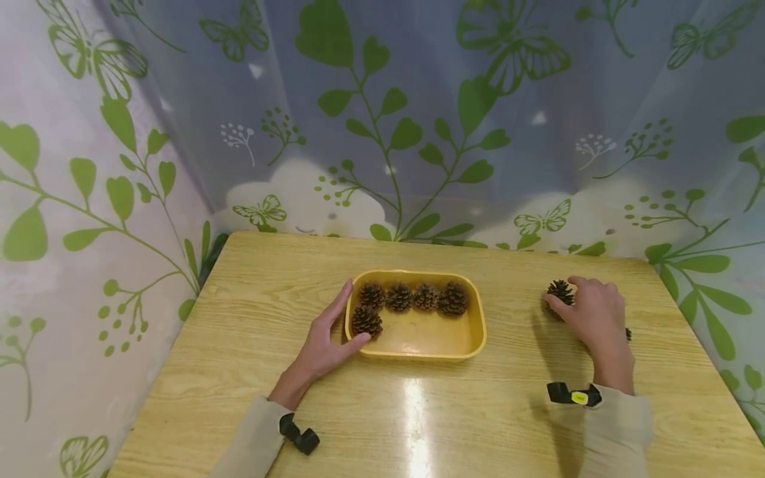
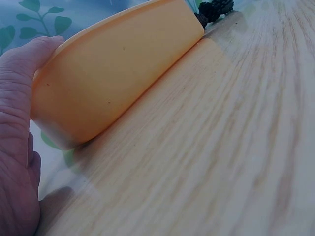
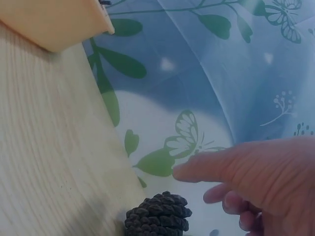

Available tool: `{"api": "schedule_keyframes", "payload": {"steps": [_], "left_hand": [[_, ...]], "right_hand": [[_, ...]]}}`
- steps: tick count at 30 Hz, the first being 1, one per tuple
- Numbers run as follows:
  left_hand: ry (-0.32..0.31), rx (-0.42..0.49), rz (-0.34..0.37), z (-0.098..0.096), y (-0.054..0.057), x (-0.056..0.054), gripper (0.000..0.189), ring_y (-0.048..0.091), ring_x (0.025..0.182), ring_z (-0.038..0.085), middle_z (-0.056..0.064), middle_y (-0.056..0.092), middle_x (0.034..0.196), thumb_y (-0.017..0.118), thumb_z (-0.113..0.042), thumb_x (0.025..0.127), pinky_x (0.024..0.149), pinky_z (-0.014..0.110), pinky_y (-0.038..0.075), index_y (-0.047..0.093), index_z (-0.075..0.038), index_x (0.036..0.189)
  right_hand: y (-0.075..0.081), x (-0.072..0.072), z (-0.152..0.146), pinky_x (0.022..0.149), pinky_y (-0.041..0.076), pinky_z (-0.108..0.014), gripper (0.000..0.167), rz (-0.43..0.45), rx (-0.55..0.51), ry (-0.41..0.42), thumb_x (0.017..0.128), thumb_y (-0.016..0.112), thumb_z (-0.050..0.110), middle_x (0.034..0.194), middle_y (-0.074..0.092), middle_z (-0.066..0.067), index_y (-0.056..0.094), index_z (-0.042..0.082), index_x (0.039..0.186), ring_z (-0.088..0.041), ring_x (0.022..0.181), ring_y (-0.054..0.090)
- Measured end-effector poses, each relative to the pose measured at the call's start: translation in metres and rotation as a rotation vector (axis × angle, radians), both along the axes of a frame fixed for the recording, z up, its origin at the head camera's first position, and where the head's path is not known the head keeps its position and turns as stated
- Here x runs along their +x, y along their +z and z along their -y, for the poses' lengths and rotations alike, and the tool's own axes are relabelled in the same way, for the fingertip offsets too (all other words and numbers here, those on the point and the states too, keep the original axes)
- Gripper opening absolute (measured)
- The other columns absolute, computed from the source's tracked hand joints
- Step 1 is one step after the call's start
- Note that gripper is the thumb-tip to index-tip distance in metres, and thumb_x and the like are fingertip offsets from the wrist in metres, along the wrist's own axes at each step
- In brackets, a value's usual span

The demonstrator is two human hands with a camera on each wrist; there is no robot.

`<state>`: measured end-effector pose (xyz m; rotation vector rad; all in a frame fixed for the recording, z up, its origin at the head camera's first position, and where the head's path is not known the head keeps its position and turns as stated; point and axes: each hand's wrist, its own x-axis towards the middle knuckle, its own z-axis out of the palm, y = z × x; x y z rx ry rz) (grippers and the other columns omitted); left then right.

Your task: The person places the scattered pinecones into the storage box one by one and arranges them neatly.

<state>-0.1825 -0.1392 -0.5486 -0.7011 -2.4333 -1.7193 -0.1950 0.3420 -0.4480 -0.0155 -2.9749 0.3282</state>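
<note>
A yellow plastic tray (image 1: 418,340) stands on the table with several brown pine cones (image 1: 399,297) in it. Most line its far side, and one pine cone (image 1: 367,321) sits at the near left. My left hand (image 1: 323,345) holds the tray's left end, thumb over the near rim, fingers along the outer wall. In the left wrist view the thumb (image 2: 29,61) lies at the rim. My right hand (image 1: 592,312) is over a pine cone (image 1: 560,291) at the right, thumb and fingers spread around it. The right wrist view shows a gap between thumb and pine cone (image 3: 158,216).
Another pine cone (image 1: 628,334) shows partly behind my right wrist. The wooden table (image 1: 251,305) ends at a patterned curtain (image 1: 418,133) along the back, with more of it at both sides.
</note>
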Motion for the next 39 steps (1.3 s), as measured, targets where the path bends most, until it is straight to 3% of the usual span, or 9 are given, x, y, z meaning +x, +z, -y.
{"api": "schedule_keyframes", "payload": {"steps": [4, 5, 13, 19, 26, 35, 39], "left_hand": [[-0.002, 0.003, -0.006, 0.000, 0.000, 0.000, 0.097, 0.022, 0.159, 0.025, 0.004, 0.021, 0.174, 0.080, -0.029, 0.093, 0.126, 0.057, 0.022, 0.020, -0.020, 0.169], [-0.002, 0.006, -0.006, -0.001, 0.001, 0.001, 0.097, 0.022, 0.159, 0.025, 0.003, 0.021, 0.174, 0.080, -0.029, 0.093, 0.126, 0.057, 0.022, 0.021, -0.020, 0.169], [0.001, 0.009, -0.002, 0.000, -0.001, 0.000, 0.097, 0.021, 0.159, 0.024, -0.001, 0.021, 0.174, 0.080, -0.028, 0.092, 0.127, 0.052, 0.021, 0.021, -0.021, 0.169], [-0.003, 0.011, 0.000, 0.001, -0.003, -0.001, 0.098, 0.020, 0.159, 0.022, -0.003, 0.020, 0.173, 0.080, -0.026, 0.092, 0.128, 0.048, 0.020, 0.020, -0.023, 0.169], [0.000, 0.010, -0.018, 0.002, -0.005, -0.002, 0.098, 0.022, 0.159, 0.023, -0.003, 0.021, 0.173, 0.081, -0.025, 0.091, 0.128, 0.038, 0.020, 0.021, -0.022, 0.169], [0.001, 0.005, -0.015, 0.001, -0.003, -0.002, 0.098, 0.022, 0.159, 0.023, -0.002, 0.021, 0.173, 0.081, -0.026, 0.091, 0.128, 0.051, 0.021, 0.021, -0.021, 0.169], [-0.001, 0.011, -0.020, 0.001, -0.003, -0.002, 0.098, 0.022, 0.159, 0.023, 0.000, 0.022, 0.173, 0.081, -0.025, 0.091, 0.128, 0.048, 0.021, 0.021, -0.021, 0.169]], "right_hand": [[-0.003, 0.000, -0.001, 0.080, 0.044, -0.065, 0.066, 0.044, 0.029, -0.056, 0.098, 0.073, 0.037, 0.108, 0.065, -0.039, 0.058, -0.016, 0.134, -0.059, 0.095, 0.052], [-0.003, 0.000, -0.002, 0.079, 0.043, -0.065, 0.065, 0.055, 0.035, -0.066, 0.098, 0.072, 0.037, 0.110, 0.064, -0.040, 0.058, -0.017, 0.133, -0.059, 0.095, 0.052], [-0.009, -0.004, 0.001, 0.072, 0.042, -0.062, 0.058, 0.087, 0.057, -0.091, 0.100, 0.070, 0.042, 0.092, 0.063, -0.035, 0.066, -0.015, 0.110, -0.056, 0.085, 0.050], [-0.013, -0.004, 0.005, 0.082, 0.041, -0.065, 0.061, 0.095, 0.015, -0.101, 0.101, 0.069, 0.038, 0.110, 0.062, -0.038, 0.063, -0.015, 0.128, -0.057, 0.093, 0.048], [-0.016, -0.004, 0.007, 0.085, 0.039, -0.066, 0.065, 0.116, 0.007, -0.116, 0.099, 0.071, 0.037, 0.114, 0.059, -0.039, 0.058, -0.017, 0.133, -0.056, 0.095, 0.044], [-0.019, -0.007, 0.011, 0.088, 0.038, -0.069, 0.057, 0.079, -0.002, -0.108, 0.097, 0.075, 0.028, 0.113, 0.060, -0.039, 0.061, -0.017, 0.130, -0.060, 0.100, 0.045], [-0.019, -0.007, 0.012, 0.086, 0.039, -0.069, 0.057, 0.071, 0.000, -0.103, 0.096, 0.076, 0.028, 0.111, 0.060, -0.039, 0.061, -0.017, 0.128, -0.060, 0.098, 0.045]]}}
